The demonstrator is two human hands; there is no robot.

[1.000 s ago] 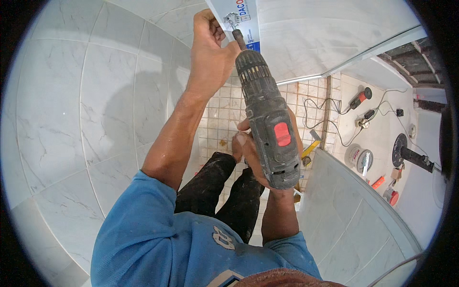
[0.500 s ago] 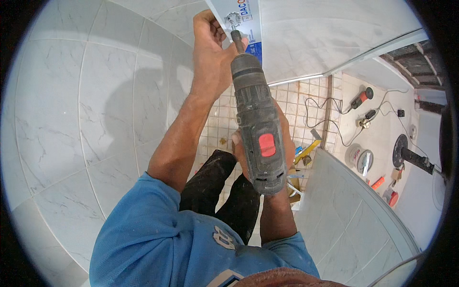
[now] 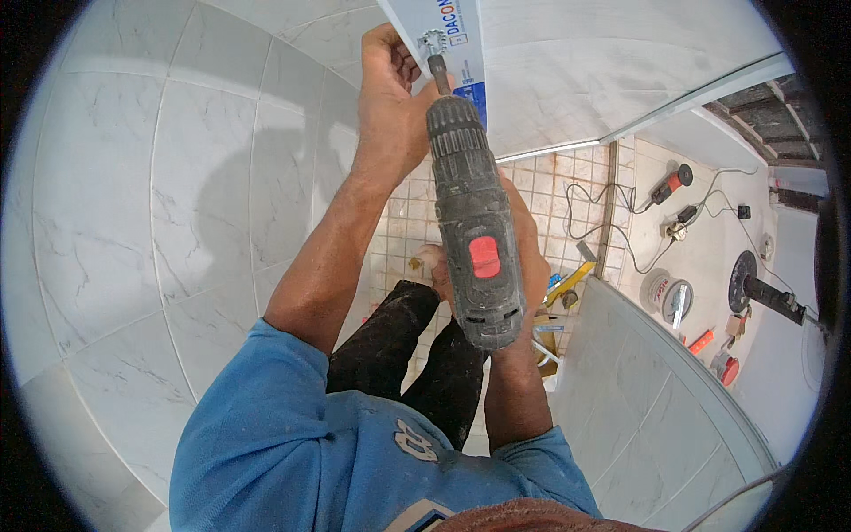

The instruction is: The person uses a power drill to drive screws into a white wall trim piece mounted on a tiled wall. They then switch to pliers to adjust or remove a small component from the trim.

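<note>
My right hand [image 3: 525, 244] is closed round the handle of a dusty black cordless drill [image 3: 474, 213] with a red patch on top. The drill's body hides most of that hand. Its bit holder [image 3: 438, 73] points away from me at a white strip [image 3: 468, 66] with blue and red print. A grey, round, toothed-looking patch [image 3: 433, 41] shows at the bit's tip; whether it is a cutter or a ragged hole I cannot tell. My left hand [image 3: 394, 111] grips the strip's left edge with curled fingers, its thumb side close to the bit holder.
Marbled tiles [image 3: 204, 177] cover the wall at left. On the floor at right lie an angle grinder [image 3: 671, 183] with its cord, a bucket [image 3: 667, 294] and a black round-based stand [image 3: 743, 279]. Yellow-handled tools [image 3: 572, 282] lie beside a low glossy panel [image 3: 647, 372].
The drill's rear end has shifted slightly up and left. Ribs on its chuck show clearly now, where the chuck looked smooth before. My left hand has barely moved.
</note>
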